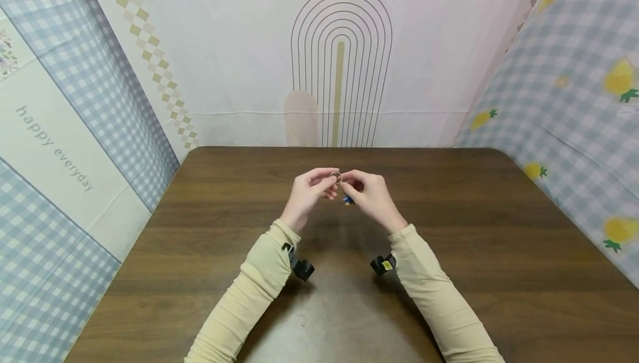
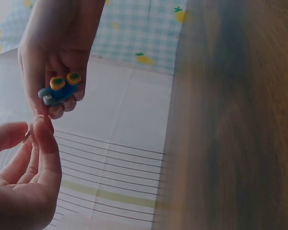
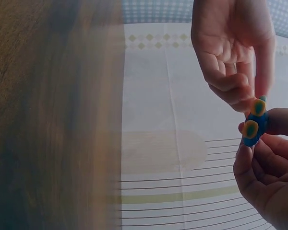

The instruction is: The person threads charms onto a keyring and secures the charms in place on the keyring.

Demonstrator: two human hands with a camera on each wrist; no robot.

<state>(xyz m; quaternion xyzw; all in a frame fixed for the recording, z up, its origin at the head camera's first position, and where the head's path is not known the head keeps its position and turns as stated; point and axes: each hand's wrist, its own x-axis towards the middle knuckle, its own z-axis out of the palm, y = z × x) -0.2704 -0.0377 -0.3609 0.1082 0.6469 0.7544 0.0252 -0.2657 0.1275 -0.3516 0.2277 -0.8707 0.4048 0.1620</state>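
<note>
Both hands meet above the far middle of the table around a small keychain. Its thin metal key ring [image 1: 341,174] stands up between the fingertips, pinched by my left hand [image 1: 309,192] with thumb and index finger. At the ring's other side, my right hand [image 1: 370,192] pinches the keychain with its thumb and index finger. A blue rubbery charm [image 2: 62,93] with orange-and-green round ends hangs by the right hand's fingers. In the right wrist view the charm [image 3: 250,140] partly covers the fingertips. Whatever links ring and charm is hidden.
Brown wooden table [image 1: 199,274] lies beneath both forearms. A patterned white cloth [image 1: 239,63] hangs behind its far edge, with checked cloths at both sides. Each wrist carries a black camera [image 1: 302,269], low over the table.
</note>
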